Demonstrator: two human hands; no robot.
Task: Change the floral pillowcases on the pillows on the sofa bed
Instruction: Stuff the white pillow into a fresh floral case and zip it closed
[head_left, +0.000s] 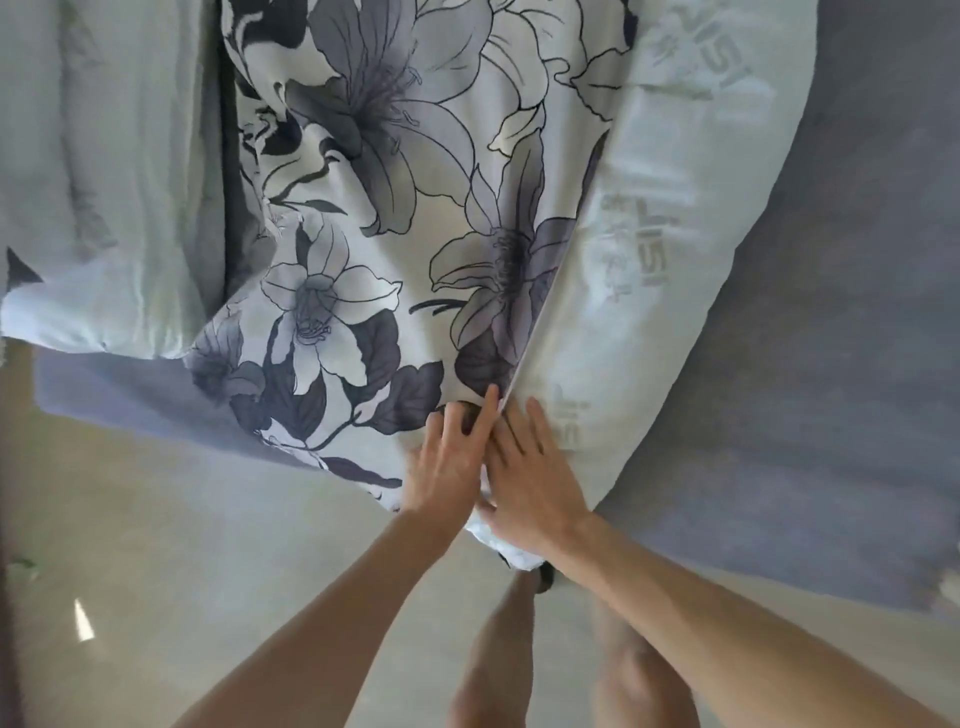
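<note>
Lying across the grey sofa bed (831, 364), the floral pillowcase (395, 218) shows large lilies outlined in black, shaded grey and violet on white, with dark leaves near its lower edge. It partly covers a pale pillow (665, 234) printed with faint grey lettering, whose right half is bare beside the case's open hem. The left hand (449, 462) rests on the floral cloth at that hem, fingers bent into the fabric. The right hand (530, 483) presses flat on the pillow just beside it, fingers straight. A second pale pillow (104, 182) lies to the left.
</note>
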